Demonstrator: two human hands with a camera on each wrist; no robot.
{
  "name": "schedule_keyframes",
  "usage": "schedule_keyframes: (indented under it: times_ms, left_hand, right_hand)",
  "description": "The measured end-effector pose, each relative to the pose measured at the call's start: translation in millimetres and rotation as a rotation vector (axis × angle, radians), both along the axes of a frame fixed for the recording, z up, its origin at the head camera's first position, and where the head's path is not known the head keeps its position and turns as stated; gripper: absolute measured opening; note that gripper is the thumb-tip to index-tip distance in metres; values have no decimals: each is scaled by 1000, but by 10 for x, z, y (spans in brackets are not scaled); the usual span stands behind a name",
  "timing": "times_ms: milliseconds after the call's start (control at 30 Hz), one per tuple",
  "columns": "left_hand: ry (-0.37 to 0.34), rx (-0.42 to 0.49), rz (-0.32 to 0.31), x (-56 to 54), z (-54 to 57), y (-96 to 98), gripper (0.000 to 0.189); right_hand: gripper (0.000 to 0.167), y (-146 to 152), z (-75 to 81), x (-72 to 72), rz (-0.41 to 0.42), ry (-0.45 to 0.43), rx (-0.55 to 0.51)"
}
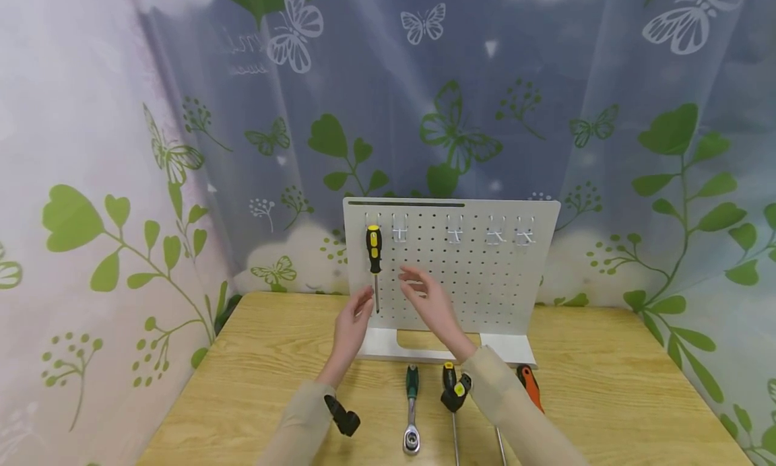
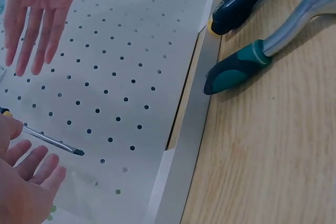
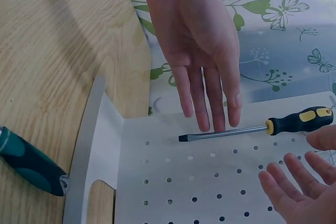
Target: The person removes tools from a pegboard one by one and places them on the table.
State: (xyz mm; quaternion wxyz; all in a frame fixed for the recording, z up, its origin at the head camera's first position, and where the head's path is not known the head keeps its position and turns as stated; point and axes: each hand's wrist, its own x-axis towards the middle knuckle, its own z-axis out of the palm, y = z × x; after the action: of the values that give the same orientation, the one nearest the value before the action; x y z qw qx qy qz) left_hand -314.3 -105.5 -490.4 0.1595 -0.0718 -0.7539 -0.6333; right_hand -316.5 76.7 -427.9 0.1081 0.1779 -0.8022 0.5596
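A black-and-yellow flathead screwdriver (image 1: pixel 374 250) hangs tip down at the left of a white pegboard (image 1: pixel 461 291). My left hand (image 1: pixel 353 321) is just left of its shaft, fingers loosely extended and nothing in them. To the right of the shaft, my right hand (image 1: pixel 432 308) is held before the board with its fingers spread and slightly bent, also holding nothing. The right wrist view has the screwdriver's blade (image 3: pixel 194 137) by the left hand's fingertips (image 3: pixel 203 124), while the right hand (image 3: pixel 296 187) is near the handle.
Several clear hooks, among them one hook (image 1: pixel 455 234), are fixed along the board's upper part. On the wooden table (image 1: pixel 261 378) in front lie a green-handled ratchet wrench (image 1: pixel 412 412), another black-and-yellow screwdriver (image 1: pixel 449 378) and an orange-handled tool (image 1: pixel 530 385). The right forearm partly covers the tools there.
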Motion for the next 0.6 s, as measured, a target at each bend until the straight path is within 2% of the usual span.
schedule_keyframes:
  times_ms: [100,233,600]
  left_hand:
    - [3,9,-7,-48,-1,22,38]
    - [-4,40,-13,-58,-1,32,37]
    - [-86,176,-36,9,42,35,30]
  right_hand:
    - [41,-34,22,-51,24,-10,-21]
    - [42,-83,50,-106,54,-25,-48]
    - [45,-250,128,-293,127,-100,-194]
